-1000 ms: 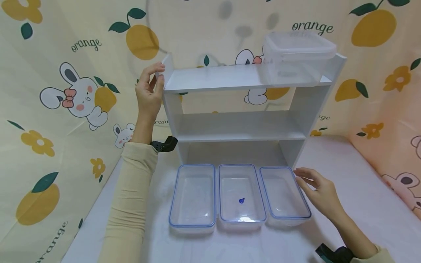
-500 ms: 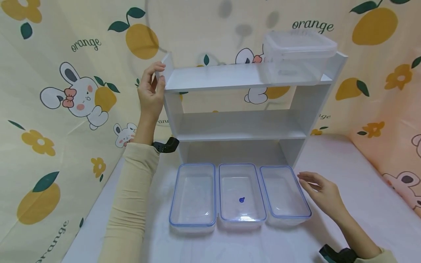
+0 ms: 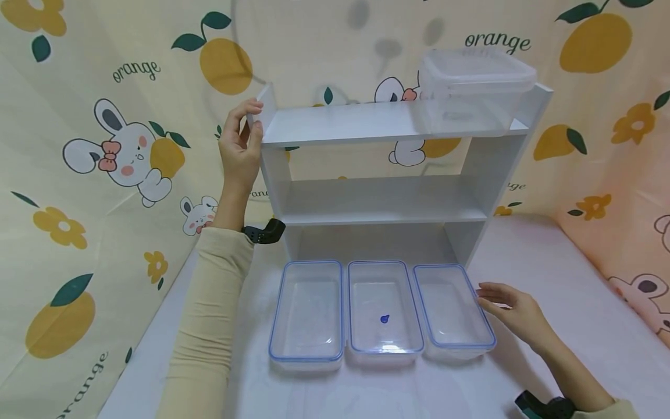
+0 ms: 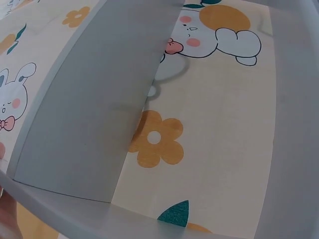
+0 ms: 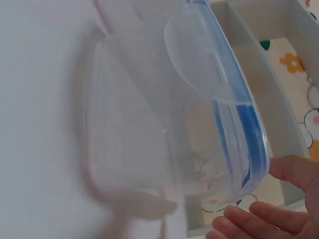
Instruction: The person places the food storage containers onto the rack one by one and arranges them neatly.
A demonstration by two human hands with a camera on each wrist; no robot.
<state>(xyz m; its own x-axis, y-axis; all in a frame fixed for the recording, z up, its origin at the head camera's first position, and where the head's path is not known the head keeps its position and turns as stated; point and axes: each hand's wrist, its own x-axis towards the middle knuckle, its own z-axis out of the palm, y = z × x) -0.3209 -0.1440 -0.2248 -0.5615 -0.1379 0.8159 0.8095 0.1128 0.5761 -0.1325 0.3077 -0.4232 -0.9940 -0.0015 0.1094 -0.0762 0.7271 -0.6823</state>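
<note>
My left hand (image 3: 242,142) holds the top left side panel of a white shelf unit (image 3: 387,201), its thumb and fingertips at the panel's edge. In the left wrist view, a sliver of the hand shows at the lower left beside the shelf panel (image 4: 94,99). My right hand (image 3: 515,311) is beside the right-hand clear food container (image 3: 454,305), fingers loosely bent and fingertips right at its blue rim. The right wrist view shows the thumb at the corner of that container (image 5: 134,129), the other fingers spread below it.
A middle food container (image 3: 384,297) and a left one (image 3: 306,308) stand beside it in a row before the shelf. Another clear container (image 3: 476,93) with a whitish lid sits on the top shelf's right end. A patterned cloth (image 3: 125,244) hangs behind.
My right hand has moved slightly down and toward the front along the right container's side. My left hand stays at the shelf panel, and the containers have not moved.
</note>
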